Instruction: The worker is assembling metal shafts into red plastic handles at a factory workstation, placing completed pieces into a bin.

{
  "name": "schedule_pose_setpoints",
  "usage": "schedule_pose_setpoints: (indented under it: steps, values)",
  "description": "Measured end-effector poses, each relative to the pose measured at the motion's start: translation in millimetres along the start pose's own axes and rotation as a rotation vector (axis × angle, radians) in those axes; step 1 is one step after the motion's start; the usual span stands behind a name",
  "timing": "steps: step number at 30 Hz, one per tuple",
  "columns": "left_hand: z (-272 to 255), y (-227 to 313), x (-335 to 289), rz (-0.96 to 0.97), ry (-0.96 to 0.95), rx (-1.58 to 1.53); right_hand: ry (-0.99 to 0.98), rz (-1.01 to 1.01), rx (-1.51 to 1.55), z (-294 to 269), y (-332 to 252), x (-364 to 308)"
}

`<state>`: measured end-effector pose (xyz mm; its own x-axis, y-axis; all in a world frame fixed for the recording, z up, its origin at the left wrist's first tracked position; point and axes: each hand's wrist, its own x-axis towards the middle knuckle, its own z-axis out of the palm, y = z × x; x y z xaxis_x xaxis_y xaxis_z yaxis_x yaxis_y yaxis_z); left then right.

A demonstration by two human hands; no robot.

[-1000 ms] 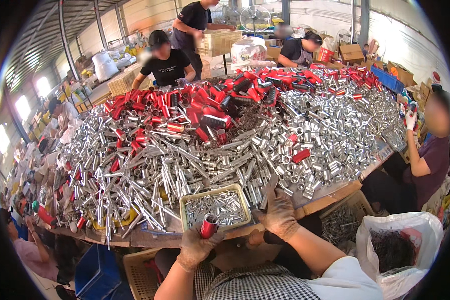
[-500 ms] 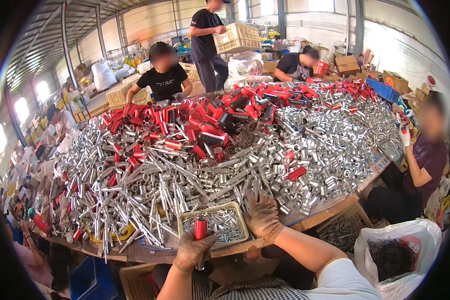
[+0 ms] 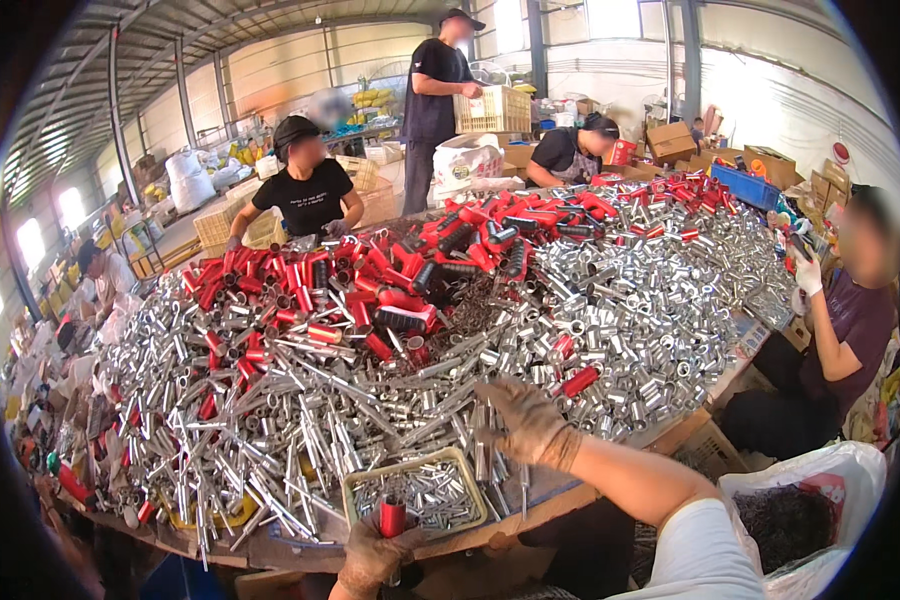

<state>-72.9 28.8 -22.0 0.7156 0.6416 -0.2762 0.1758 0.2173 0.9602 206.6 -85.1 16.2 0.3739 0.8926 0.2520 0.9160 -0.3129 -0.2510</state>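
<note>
My left hand [image 3: 375,553], in a soiled glove, is closed round a red-topped metal tube [image 3: 393,517], which stands upright at the front edge of a shallow cream tray [image 3: 348,500]. Small silver pins and rods [image 3: 420,492] fill that tray. Beyond its right side, my gloved right hand [image 3: 532,424] reaches over the heap with fingers extended and apart, close to silver metal tubes [image 3: 483,450]. Whether its fingertips touch them I cannot tell. Long silver rods [image 3: 315,430] lie left of the tray, and a red sleeve [image 3: 579,381] lies beyond my right hand.
Red and black handles [image 3: 405,318] are heaped mid-table, with silver sockets [image 3: 630,340] to the right. A white sack of dark pieces [image 3: 770,525] stands at lower right. Co-workers sit around the table; a standing person holds a cream crate [image 3: 500,110].
My view has shifted, and the tray and left hand appear lower. My right hand has moved up from the tray's corner over the heap. The red-topped tube stays in my left hand.
</note>
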Motion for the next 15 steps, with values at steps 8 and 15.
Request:
schedule_pose_setpoints:
  steps: [8,15]
  values:
    - [1,17,-1,0.141,-0.236,-0.088,0.264,0.305,-0.186,-55,96,160]
    - [-3,21,-6,-0.062,-0.184,-0.165,0.287,0.643,-0.325,-35,141,273]
